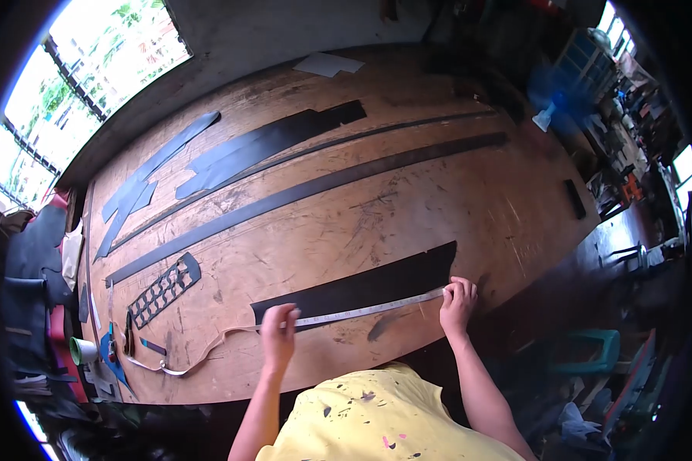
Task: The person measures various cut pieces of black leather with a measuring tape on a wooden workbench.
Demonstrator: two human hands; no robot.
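Cup: from the middle of my view I find the green and white cup (84, 351) at 8 o'clock, on the table's (407, 200) edge; I read no label on it.
Blue-grey pieces: flat, between 9 and 10 o'clock.
Lattice piece (164, 292): between 8 and 9 o'clock, dark, with rows of openings.
Measuring tape (346, 314): slack and curving at 8 o'clock, then straight from 7 to 4 along the black piece's near edge; it carries printed marks, too small for me to read.
Left hand (279, 334): 7 o'clock, at the tape by the black piece's left end; fingers bent, but I cannot tell whether they grip.
Long strip (307, 200): dark, slanting above centre from 9 towards 2 o'clock.
Black piece (354, 283): 6 o'clock, flat on the table, between the hands.
Right hand (457, 305): 4 o'clock, fingers together, clamped on the tape's end beside the black piece's right end.
Black block (574, 200): 3 o'clock, near the table's right edge.
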